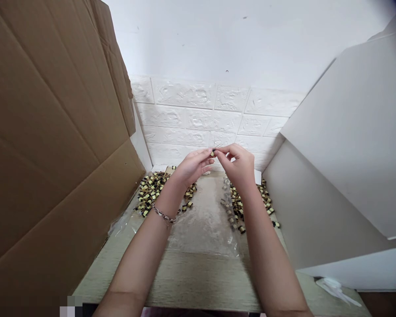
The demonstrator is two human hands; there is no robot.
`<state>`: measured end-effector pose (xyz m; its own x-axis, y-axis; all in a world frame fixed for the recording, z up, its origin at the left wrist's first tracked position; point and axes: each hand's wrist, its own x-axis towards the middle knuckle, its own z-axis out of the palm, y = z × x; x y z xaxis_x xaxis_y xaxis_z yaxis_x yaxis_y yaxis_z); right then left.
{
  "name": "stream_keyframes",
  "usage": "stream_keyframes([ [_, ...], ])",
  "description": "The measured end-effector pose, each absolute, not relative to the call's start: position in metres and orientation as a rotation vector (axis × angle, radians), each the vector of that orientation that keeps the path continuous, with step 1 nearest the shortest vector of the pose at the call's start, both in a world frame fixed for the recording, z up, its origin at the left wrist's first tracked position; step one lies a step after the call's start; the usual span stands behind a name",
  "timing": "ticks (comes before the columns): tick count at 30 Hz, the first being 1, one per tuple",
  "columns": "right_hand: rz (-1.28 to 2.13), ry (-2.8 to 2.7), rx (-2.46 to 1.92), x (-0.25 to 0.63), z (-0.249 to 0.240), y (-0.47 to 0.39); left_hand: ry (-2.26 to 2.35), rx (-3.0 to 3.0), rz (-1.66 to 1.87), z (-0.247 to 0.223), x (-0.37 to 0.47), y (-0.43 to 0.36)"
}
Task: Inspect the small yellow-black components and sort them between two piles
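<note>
Both hands meet above the far part of the table, around one small yellow-and-black part (213, 153). My left hand (195, 166) pinches it between thumb and forefinger, the other fingers loosely curled. From the right, the thumb and forefinger of my right hand (236, 164) close on the same part's edge. Many similar small parts lie in a left pile (152, 188), partly behind my left wrist. Another right pile (238, 204) is partly hidden by my right forearm.
A clear plastic sheet (198, 229) lies on the light wooden table (198, 279). Brown cardboard (53, 132) stands at left, white panels (343, 145) at right, a white brick-patterned wall (185, 94) behind. A crumpled white item (336, 288) lies at the right front.
</note>
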<state>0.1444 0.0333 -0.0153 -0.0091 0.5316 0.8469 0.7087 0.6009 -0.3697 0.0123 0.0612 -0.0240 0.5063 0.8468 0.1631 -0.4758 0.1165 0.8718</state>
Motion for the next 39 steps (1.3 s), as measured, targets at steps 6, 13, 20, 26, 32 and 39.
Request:
stream_keyframes([
  [6, -0.224, -1.69, -1.041, 0.143, -0.016, 0.033, 0.397, 1.184, 0.958, -0.03, 0.014, 0.063],
  [13, -0.235, -1.708, -1.063, 0.143, -0.018, 0.034, 0.409, 1.144, 0.934, -0.033, 0.017, 0.065],
  [20, -0.201, -1.727, -1.033, 0.141, -0.016, 0.032, 0.368, 1.113, 0.857, -0.035, 0.011, 0.069],
  [26, 0.009, -1.669, -0.992, 0.139, -0.013, 0.029, 0.286, 1.105, 0.845, -0.033, 0.007, 0.068],
  [32, 0.213, -1.627, -0.93, 0.141, -0.015, 0.029, 0.302, 1.166, 0.881, -0.03, 0.006, 0.066],
  [39, 0.282, -1.579, -0.917, 0.142, -0.013, 0.029, 0.3, 1.235, 0.95, -0.026, 0.006, 0.062],
])
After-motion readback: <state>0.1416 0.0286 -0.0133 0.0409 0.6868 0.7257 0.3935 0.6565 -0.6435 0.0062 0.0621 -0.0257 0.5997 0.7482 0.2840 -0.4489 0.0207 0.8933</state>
